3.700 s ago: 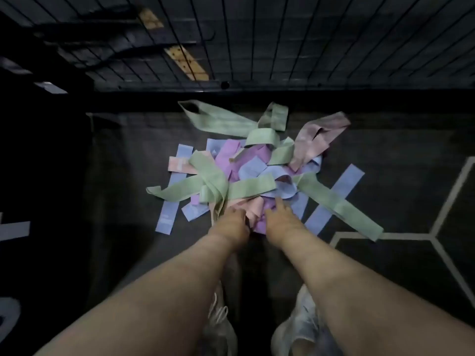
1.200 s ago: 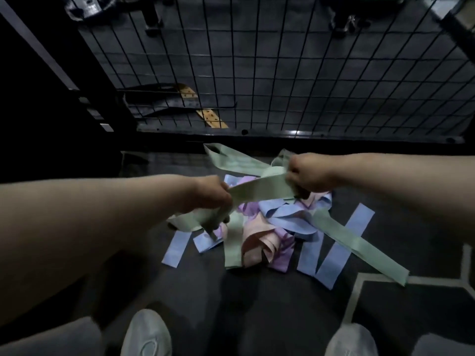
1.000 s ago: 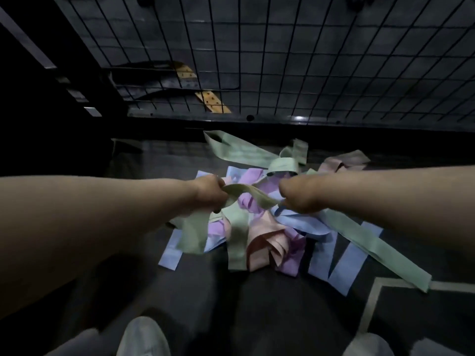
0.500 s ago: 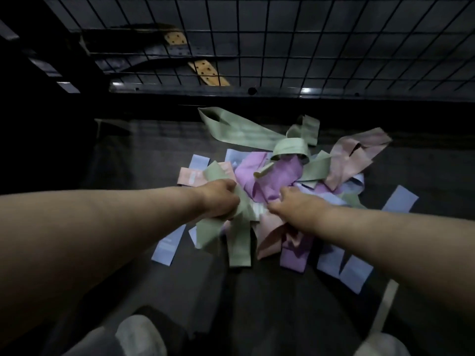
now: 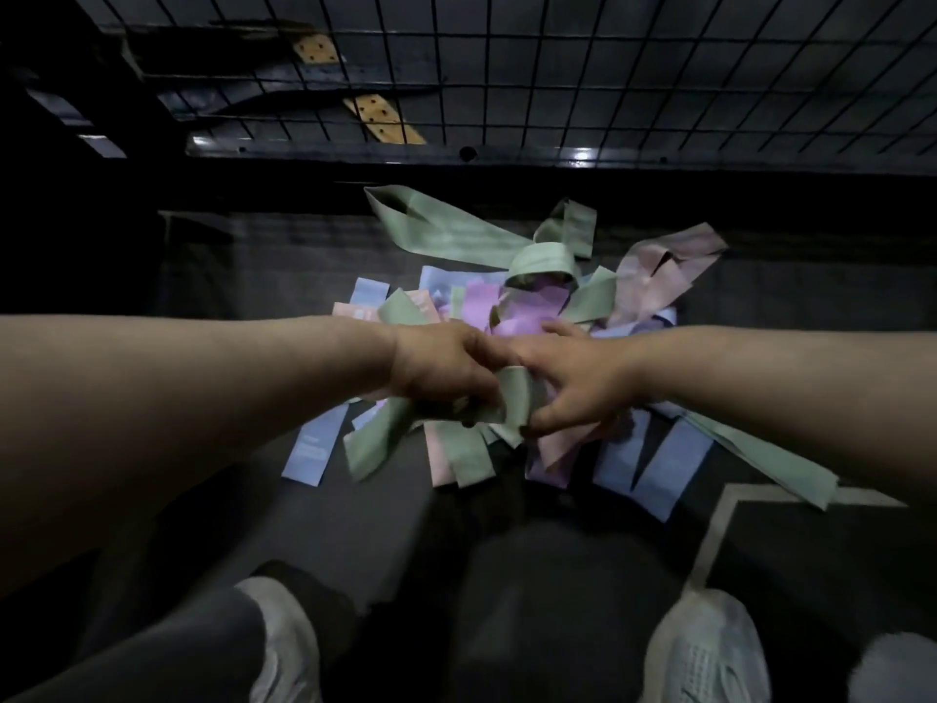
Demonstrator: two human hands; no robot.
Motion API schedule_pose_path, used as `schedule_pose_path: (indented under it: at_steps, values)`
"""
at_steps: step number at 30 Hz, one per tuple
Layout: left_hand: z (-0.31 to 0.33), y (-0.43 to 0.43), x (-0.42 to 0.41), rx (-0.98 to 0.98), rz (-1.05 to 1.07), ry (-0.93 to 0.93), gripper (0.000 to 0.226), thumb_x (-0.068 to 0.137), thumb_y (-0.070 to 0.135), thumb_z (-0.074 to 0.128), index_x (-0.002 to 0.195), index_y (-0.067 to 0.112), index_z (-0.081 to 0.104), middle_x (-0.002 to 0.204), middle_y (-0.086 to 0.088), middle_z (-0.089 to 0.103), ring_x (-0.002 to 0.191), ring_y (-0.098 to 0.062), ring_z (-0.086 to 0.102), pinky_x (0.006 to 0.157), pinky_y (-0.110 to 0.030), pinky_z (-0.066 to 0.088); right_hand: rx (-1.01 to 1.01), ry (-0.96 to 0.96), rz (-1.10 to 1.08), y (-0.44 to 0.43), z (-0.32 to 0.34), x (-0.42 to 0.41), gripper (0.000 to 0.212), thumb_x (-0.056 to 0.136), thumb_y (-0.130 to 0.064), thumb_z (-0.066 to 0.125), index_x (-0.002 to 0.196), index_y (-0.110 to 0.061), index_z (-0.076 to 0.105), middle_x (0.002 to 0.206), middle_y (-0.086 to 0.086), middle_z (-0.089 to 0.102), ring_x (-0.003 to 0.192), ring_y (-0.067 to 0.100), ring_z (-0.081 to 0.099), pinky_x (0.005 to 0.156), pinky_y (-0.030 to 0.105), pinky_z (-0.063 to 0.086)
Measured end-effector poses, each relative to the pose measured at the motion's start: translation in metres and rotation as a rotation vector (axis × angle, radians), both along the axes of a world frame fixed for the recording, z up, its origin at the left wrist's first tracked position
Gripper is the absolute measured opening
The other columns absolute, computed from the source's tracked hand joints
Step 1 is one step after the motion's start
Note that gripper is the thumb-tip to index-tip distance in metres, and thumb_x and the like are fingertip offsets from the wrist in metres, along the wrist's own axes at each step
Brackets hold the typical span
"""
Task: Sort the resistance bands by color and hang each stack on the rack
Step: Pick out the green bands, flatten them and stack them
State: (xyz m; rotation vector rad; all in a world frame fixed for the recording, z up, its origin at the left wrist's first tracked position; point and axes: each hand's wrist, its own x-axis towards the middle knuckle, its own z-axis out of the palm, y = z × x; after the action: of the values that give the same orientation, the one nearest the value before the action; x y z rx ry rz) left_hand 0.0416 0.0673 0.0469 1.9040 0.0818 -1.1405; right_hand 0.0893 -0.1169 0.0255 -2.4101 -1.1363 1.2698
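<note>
Both arms extended forward, bare to above the wrist. The left forearm [image 5: 203,398] enters from the left edge and the right forearm [image 5: 760,388] from the right edge; they converge so that the hands meet at centre.

Left hand [image 5: 446,370]: back of hand up, knuckles toward the right hand, fingers curled downward and gripping a bunched green band [image 5: 512,398].

Right hand [image 5: 573,383]: back of hand up, wrist roughly straight. Its thumb [image 5: 545,422] reaches low toward the left hand and presses the same green band from the near side. The index finger lies along the top, touching the left knuckles. The remaining fingers are spread on the far side.
</note>
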Motion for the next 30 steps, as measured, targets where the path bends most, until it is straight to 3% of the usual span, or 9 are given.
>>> schedule_pose_path:
  at_steps: [2, 3, 5, 7, 11, 14, 17, 23, 30]
  values:
    - [0.004, 0.008, -0.005, 0.027, -0.008, -0.015, 0.022, 0.092, 0.007, 0.067, 0.108, 0.021, 0.069, 0.077, -0.003, 0.067, 0.067, -0.018, 0.061, 0.056, -0.023, 0.05, -0.06, 0.04, 0.0, -0.001, 0.01, -0.003, 0.04, 0.081, -0.049, 0.078, 0.111, -0.028, 0.062, 0.098, -0.012, 0.068, 0.102, 0.014, 0.062, 0.094, 0.029, 0.046]
    - [0.007, 0.013, -0.008, 0.046, -0.015, -0.005, 0.016, 0.091, 0.012, 0.072, 0.102, 0.023, 0.068, 0.079, -0.004, 0.068, 0.071, -0.02, 0.063, 0.06, -0.027, 0.052, -0.068, 0.07, -0.019, -0.005, 0.017, -0.004, 0.033, 0.082, -0.046, 0.079, 0.102, -0.024, 0.065, 0.085, -0.01, 0.07, 0.085, 0.012, 0.066, 0.076, 0.024, 0.048]
    - [0.013, 0.025, -0.016, 0.079, -0.049, 0.029, 0.014, 0.086, 0.018, 0.079, 0.097, 0.015, 0.069, 0.085, -0.01, 0.071, 0.072, -0.024, 0.066, 0.064, -0.034, 0.058, -0.082, 0.129, -0.066, -0.012, 0.03, -0.01, 0.03, 0.08, -0.047, 0.081, 0.095, -0.024, 0.067, 0.077, -0.009, 0.072, 0.071, 0.004, 0.067, 0.065, 0.021, 0.047]
    - [0.017, 0.034, -0.025, 0.098, -0.075, 0.05, 0.018, 0.084, 0.016, 0.081, 0.094, 0.006, 0.069, 0.085, -0.012, 0.071, 0.07, -0.024, 0.068, 0.067, -0.037, 0.061, -0.118, 0.144, -0.122, -0.018, 0.037, -0.02, 0.032, 0.077, -0.052, 0.082, 0.093, -0.028, 0.067, 0.081, -0.01, 0.072, 0.076, 0.006, 0.068, 0.067, 0.025, 0.051]
    - [0.01, 0.045, -0.048, 0.217, -0.068, 0.051, 0.016, 0.079, 0.022, 0.086, 0.08, 0.015, 0.071, 0.08, -0.007, 0.071, 0.073, -0.025, 0.065, 0.071, -0.036, 0.057, -0.172, 0.18, -0.285, -0.03, 0.034, -0.047, 0.032, 0.077, -0.049, 0.082, 0.095, -0.027, 0.069, 0.095, -0.008, 0.068, 0.093, 0.015, 0.065, 0.078, 0.032, 0.055]
    - [-0.006, 0.05, -0.077, 0.302, -0.008, 0.055, 0.018, 0.076, 0.026, 0.088, 0.077, 0.016, 0.072, 0.067, 0.001, 0.068, 0.058, -0.014, 0.064, 0.057, -0.024, 0.054, -0.218, 0.285, -0.475, -0.052, 0.017, -0.083, 0.021, 0.082, -0.032, 0.082, 0.095, -0.022, 0.069, 0.104, 0.003, 0.067, 0.094, 0.022, 0.068, 0.073, 0.033, 0.059]
    - [-0.03, 0.05, -0.114, 0.306, 0.12, 0.109, 0.022, 0.074, 0.02, 0.09, 0.068, 0.014, 0.069, 0.059, -0.004, 0.064, 0.048, -0.017, 0.058, 0.051, -0.027, 0.05, -0.218, 0.511, -0.85, -0.07, -0.004, -0.126, 0.027, 0.087, -0.009, 0.077, 0.112, -0.008, 0.068, 0.112, 0.02, 0.065, 0.085, 0.031, 0.07, 0.065, 0.035, 0.063]
    - [-0.071, 0.056, -0.165, 0.36, 0.377, 0.245, 0.018, 0.076, 0.014, 0.087, 0.084, 0.012, 0.071, 0.064, -0.007, 0.068, 0.055, -0.022, 0.059, 0.052, -0.023, 0.044, -0.134, 0.382, -1.378, -0.085, -0.055, -0.16, 0.037, 0.082, -0.011, 0.083, 0.113, -0.006, 0.064, 0.108, 0.022, 0.067, 0.065, 0.02, 0.06, 0.047, 0.024, 0.052]
    - [-0.108, 0.039, -0.178, 0.37, 0.78, 0.204, 0.005, 0.09, 0.013, 0.069, 0.093, 0.009, 0.069, 0.084, -0.015, 0.063, 0.061, -0.025, 0.053, 0.055, -0.025, 0.041, -0.169, 0.313, -1.478, -0.083, -0.088, -0.174, 0.025, 0.093, -0.01, 0.07, 0.115, -0.004, 0.06, 0.102, 0.02, 0.064, 0.07, 0.025, 0.06, 0.06, 0.032, 0.053]
